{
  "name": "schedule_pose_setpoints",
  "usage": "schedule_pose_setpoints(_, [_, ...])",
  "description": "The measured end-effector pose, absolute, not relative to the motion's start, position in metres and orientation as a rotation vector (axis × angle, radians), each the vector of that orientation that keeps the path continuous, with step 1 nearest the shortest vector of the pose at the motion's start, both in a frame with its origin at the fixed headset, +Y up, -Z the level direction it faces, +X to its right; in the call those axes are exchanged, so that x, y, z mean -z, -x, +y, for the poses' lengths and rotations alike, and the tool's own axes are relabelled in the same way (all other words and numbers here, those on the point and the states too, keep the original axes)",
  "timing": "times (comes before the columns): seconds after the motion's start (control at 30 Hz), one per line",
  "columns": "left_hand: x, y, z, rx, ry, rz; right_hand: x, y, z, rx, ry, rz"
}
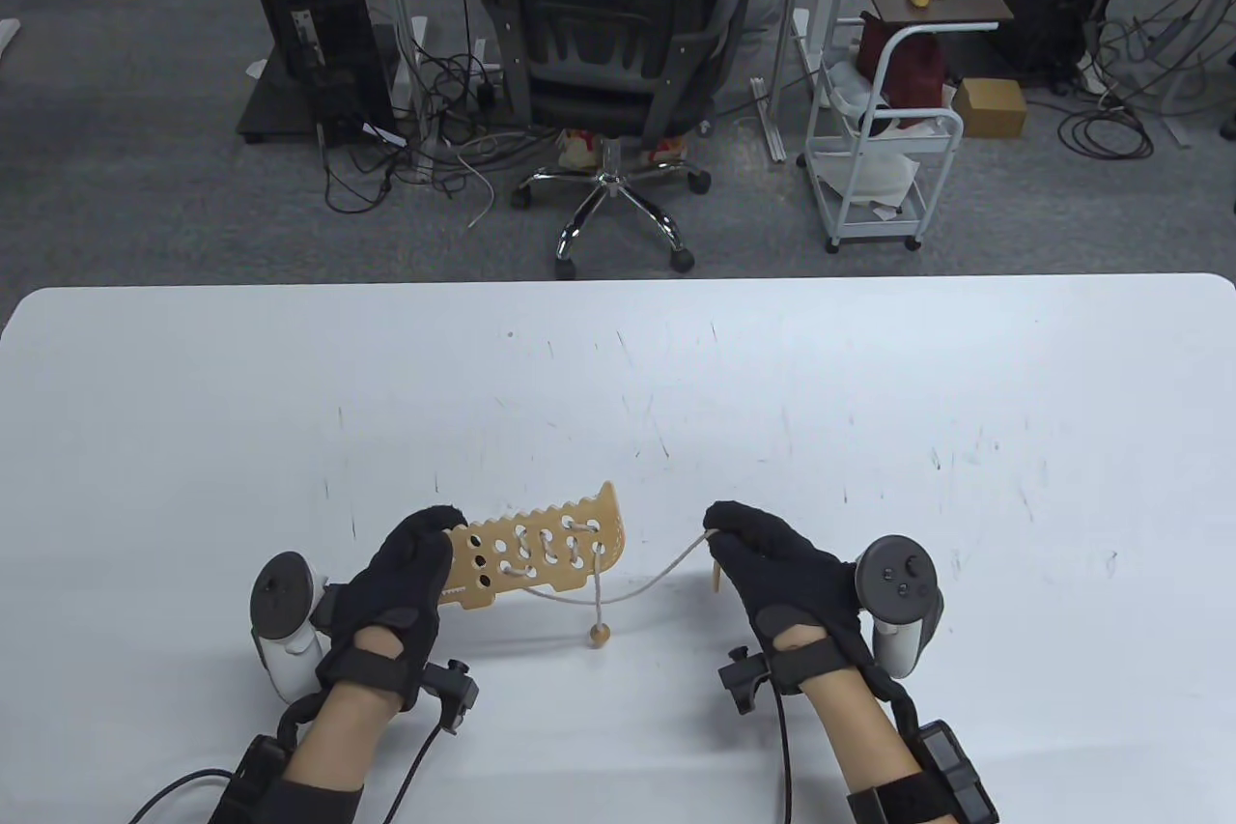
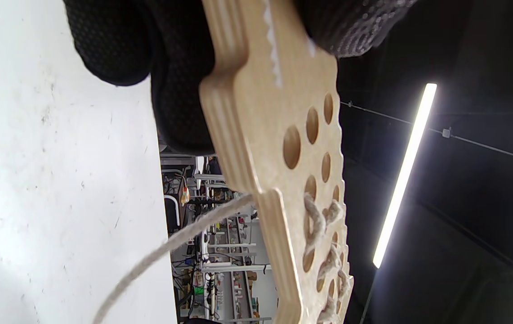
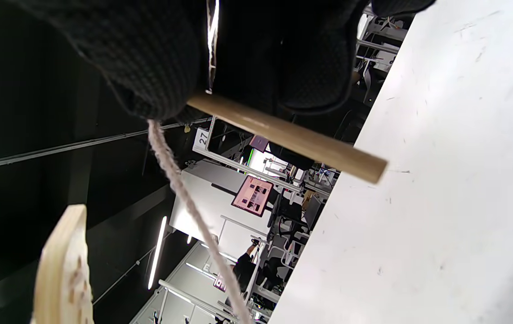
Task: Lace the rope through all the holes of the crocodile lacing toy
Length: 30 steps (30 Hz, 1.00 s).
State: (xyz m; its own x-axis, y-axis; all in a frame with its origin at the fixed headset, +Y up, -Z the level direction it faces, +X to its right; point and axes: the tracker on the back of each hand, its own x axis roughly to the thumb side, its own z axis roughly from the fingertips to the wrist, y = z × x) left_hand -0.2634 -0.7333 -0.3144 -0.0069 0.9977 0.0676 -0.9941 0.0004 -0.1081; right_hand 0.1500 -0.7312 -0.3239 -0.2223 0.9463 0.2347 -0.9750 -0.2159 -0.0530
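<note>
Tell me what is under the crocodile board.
Under the crocodile board, held off the white table, the rope sags and its bead rests there. The left hand covers the board's end.

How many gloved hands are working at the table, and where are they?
2. The left hand grips the wooden crocodile board's near end; the right hand holds the rope's wooden needle to the board's right.

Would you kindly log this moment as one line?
left hand holds crocodile | right hand grips needle | rope partly laced
</note>
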Motion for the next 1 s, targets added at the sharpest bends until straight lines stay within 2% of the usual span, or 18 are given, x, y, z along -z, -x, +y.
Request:
schedule_pose_setpoints(0.67, [0.304, 0.228, -0.733, -1.527, 0.152, -0.275, 0.315, -0.117, -0.74, -1.692, -0.235, -0.069])
schedule_pose_setpoints(1.0, [0.301, 0.219, -0.733, -1.535, 0.193, -0.31, 0.308, -0.099, -0.748, -1.464, -0.208, 0.081])
